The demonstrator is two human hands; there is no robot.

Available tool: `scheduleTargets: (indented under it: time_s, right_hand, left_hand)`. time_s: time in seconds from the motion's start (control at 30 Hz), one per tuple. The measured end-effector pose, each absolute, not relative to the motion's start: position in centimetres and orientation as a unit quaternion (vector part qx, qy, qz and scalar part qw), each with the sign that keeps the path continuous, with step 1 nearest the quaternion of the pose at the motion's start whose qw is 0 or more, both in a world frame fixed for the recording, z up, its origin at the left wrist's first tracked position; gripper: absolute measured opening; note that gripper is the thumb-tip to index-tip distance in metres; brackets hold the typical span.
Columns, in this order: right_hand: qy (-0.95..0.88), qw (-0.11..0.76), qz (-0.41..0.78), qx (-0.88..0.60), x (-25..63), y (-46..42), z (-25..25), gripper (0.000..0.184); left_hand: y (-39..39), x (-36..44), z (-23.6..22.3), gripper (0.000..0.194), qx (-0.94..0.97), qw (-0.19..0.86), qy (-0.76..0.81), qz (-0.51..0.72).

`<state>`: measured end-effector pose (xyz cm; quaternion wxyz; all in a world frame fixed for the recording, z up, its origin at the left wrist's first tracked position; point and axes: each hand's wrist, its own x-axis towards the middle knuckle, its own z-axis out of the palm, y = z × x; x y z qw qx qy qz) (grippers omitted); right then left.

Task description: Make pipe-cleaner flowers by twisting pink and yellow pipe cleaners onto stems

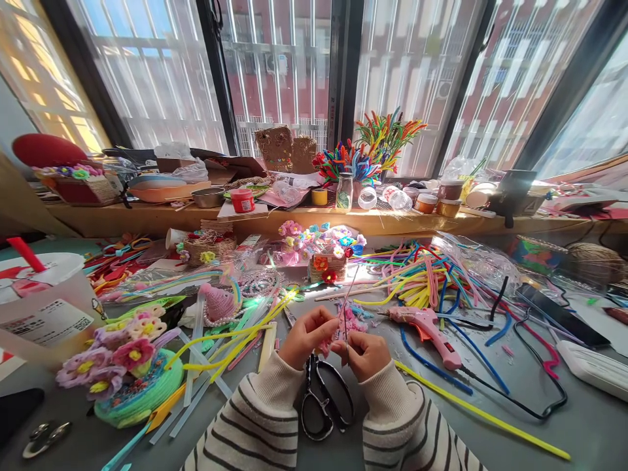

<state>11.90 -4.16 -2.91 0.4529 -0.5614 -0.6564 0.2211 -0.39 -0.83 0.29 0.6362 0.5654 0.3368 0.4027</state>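
Note:
My left hand [309,335] is closed in a pinch on a thin pink pipe cleaner [348,288] that points up and away. Close beside it, my right hand [365,354] has its fingers closed around a thin dark pipe cleaner [346,322]. The fingers hide where the two strands meet. Black-handled scissors [321,402] lie on the table below my hands, their blades mostly covered. Pink fuzzy pieces [360,316] lie just beyond my fingers. A pink glue gun [432,330] rests to the right of my right hand.
Loose pipe cleaners [422,281] pile up at the back right. On the left are a flower-topped green basket [147,389], clear glue sticks [189,379] and a drink cup [44,314]. The glue gun's cord [520,409] loops right. A crowded windowsill [289,224] runs behind.

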Motion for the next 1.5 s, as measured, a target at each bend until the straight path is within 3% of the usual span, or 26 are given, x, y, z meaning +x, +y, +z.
scheduleTargets:
  time_s: [0.27, 0.63, 1.1, 1.5]
  right_hand:
    - [-0.684, 0.427, 0.216, -0.55, 11.58, -4.16, -3.12, 0.059]
    - [-0.653, 0.456, 0.21, -0.567, 11.94, -4.09, -2.72, 0.05]
    - [-0.684, 0.437, 0.26, -0.523, 11.53, -4.3, -2.73, 0.069]
    - [-0.675, 0.462, 0.244, -0.52, 11.77, -4.22, -2.82, 0.053]
  left_hand:
    - [-0.72, -0.41, 0.52, 0.025, 0.579, 0.605, 0.338, 0.43]
    - [-0.6, -0.38, 0.14, 0.027, 0.566, 0.62, 0.35, 0.414]
    - [-0.64, -0.58, 0.1, 0.02, 0.539, 0.662, 0.3, 0.425]
    - [-0.83, -0.55, 0.23, 0.024, 0.518, 0.714, 0.265, 0.389]
